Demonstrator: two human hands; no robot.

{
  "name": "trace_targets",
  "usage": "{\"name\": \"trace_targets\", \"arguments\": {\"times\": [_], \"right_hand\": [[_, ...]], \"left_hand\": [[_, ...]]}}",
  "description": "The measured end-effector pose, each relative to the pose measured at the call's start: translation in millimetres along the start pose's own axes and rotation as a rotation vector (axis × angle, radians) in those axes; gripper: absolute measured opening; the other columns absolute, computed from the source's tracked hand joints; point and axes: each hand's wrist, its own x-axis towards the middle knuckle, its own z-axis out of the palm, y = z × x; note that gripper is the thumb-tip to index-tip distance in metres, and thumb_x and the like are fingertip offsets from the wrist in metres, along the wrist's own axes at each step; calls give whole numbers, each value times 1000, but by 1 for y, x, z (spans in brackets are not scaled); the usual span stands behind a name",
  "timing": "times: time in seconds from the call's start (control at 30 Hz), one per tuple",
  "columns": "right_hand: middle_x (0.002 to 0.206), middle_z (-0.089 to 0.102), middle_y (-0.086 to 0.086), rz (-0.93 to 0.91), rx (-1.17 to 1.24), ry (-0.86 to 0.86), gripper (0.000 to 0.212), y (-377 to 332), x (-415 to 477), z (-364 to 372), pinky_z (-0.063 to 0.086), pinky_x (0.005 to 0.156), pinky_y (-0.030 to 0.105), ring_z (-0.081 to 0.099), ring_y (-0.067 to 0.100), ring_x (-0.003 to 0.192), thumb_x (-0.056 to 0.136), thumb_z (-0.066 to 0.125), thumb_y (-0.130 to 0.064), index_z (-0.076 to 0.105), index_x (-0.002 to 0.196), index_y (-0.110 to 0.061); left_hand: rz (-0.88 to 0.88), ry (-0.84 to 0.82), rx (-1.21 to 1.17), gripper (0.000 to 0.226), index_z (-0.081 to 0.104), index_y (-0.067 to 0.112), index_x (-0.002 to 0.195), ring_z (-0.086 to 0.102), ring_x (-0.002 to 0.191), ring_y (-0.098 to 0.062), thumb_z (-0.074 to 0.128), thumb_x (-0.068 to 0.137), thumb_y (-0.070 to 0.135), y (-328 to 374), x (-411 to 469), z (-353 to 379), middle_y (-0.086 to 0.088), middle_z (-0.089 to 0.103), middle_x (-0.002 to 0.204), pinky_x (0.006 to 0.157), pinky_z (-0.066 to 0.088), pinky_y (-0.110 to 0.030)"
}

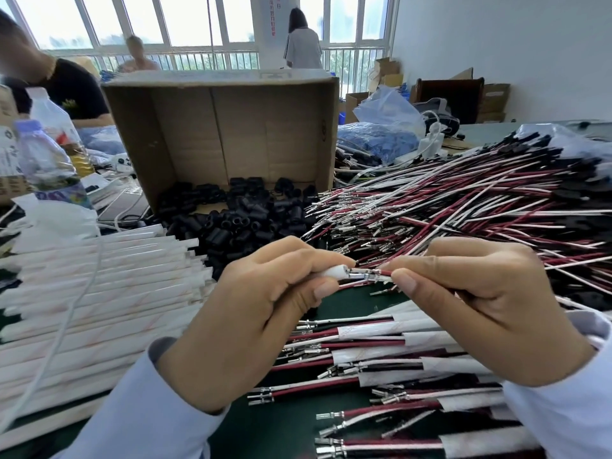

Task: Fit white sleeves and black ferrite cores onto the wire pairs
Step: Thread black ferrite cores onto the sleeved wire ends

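White sleeves (99,293) lie stacked on the counter (291,425) at left, black cores (238,223) heaped behind. The left hand (265,293) pinches 1 sleeve (334,272) in its grip; at its mouth sit the terminals of a wire pair (367,274), pinched in the grip of the right hand (480,299).

Place: small assembly workshop for hand wire-harness work.
Evidence, near to far:
- Green bench (284,425) covered in stock.
- Near right: sleeved pairs (397,352) laid in rows.
- Left: stack of white sleeves (99,293).
- Right: large heap of red-and-white wire pairs (463,207) with crimped metal ends.
- Centre: carton (225,127) on its side, with black cores (238,220) spilling from it.
- Far right: more cartons (493,101) and a bag of blue parts (374,140).
- Far left: a seated worker (66,84).
- Far: barred windows (198,28).
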Motion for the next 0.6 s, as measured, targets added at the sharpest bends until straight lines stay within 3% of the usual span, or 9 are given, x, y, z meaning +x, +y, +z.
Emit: {"name": "trace_targets", "arguments": {"times": [0.17, 0.3, 0.4, 0.47, 0.6], "right_hand": [[55, 49, -5, 11, -27, -40, 22, -1, 1, 0, 34, 45, 23, 47, 14, 48, 90, 58, -30, 77, 92, -20], [53, 54, 0, 120, 242, -106, 23, 2, 4, -2, 37, 46, 22, 49, 16, 49, 85, 63, -28, 77, 77, -11], [54, 62, -8, 250, 454, -174, 14, 3, 10, -4, 42, 50, 13, 53, 5, 50, 82, 67, -22, 77, 72, -19], [60, 69, -5, 314, 535, -202, 14, 5, 13, -5, 47, 55, 11, 62, 6, 55, 79, 66, -18, 77, 71, -17], [71, 72, 11, 283, 412, -158, 21, 11, 14, -2, 53, 58, 41, 64, 37, 66, 85, 66, -35, 77, 78, -18]], "left_hand": [[22, -46, 108, 24, 68, 14, 114, 60, 83, -3, 53, 96, 23, 4, 2, -3, 11, 61, 93, 71, 41, -11], [32, -135, 74, 26, 68, 13, 113, 63, 84, -6, 55, 94, 23, 5, 4, -4, 6, 63, 93, 71, 47, -17], [26, -190, -15, 23, 70, 10, 108, 62, 84, -3, 56, 91, 19, 2, 4, -4, 8, 63, 92, 72, 45, -13], [18, -218, -63, 22, 70, 11, 107, 62, 84, -3, 58, 90, 19, 0, 4, -5, 10, 63, 91, 72, 45, -13], [0, -211, -84, 23, 69, 12, 108, 63, 83, -3, 58, 90, 22, -3, 5, -4, 12, 63, 89, 70, 45, -14]]}}
